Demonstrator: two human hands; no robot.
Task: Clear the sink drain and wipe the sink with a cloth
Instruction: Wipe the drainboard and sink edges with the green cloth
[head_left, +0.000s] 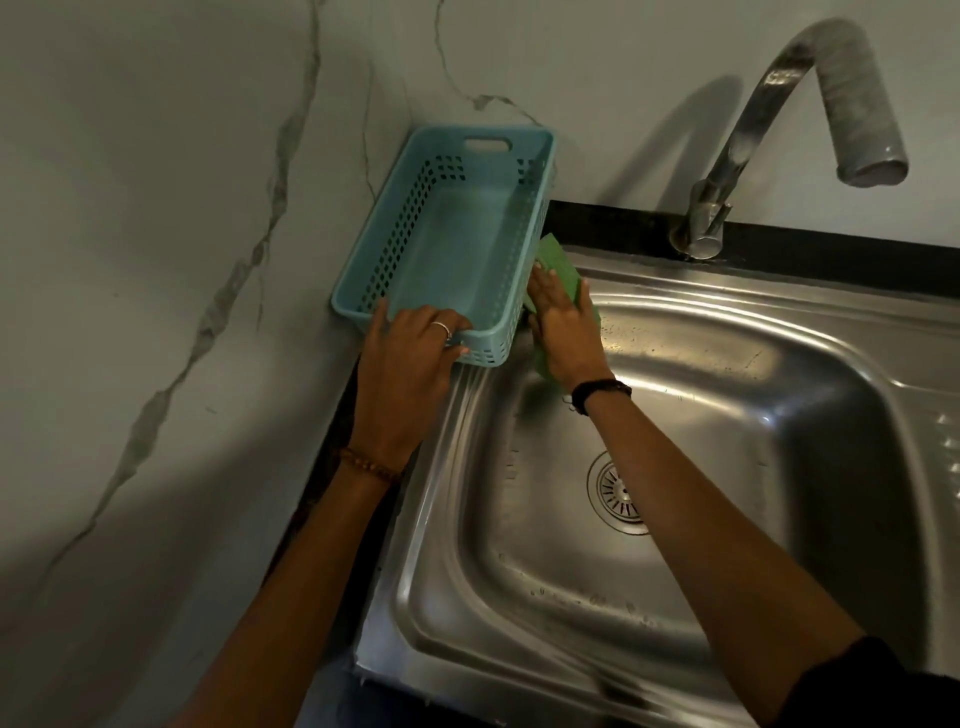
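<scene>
— Green cloth (558, 275), where does it lie under the fingers?

— Under the right hand (563, 332), upper middle of the frame. The hand lies flat on it with fingers straight and close together, pressing it onto the steel sink's (810, 332) upper-left rim corner. One corner of the cloth sticks out beyond the fingertips, touching the side of the blue basket (457, 234); another bit shows below the palm, toward the wrist.

— And the left hand (410, 364)?

— Left of centre, on the basket's near end. Its fingers curl over the near rim, gripping it; one finger wears a ring. The basket sits on the pale veined counter (156, 312), its near corner overlapping the sink's edge.

— The drain (615, 491)?

— Lower centre, in the basin floor, partly hidden behind the right forearm. Well apart from the cloth.

— Anything else?

— A curved tap (769, 119) at upper right, standing behind the sink. A beaded band on the left wrist, a dark one on the right.

— Any writing or brand?

— None that I can read on the basket, tap or sink.
</scene>
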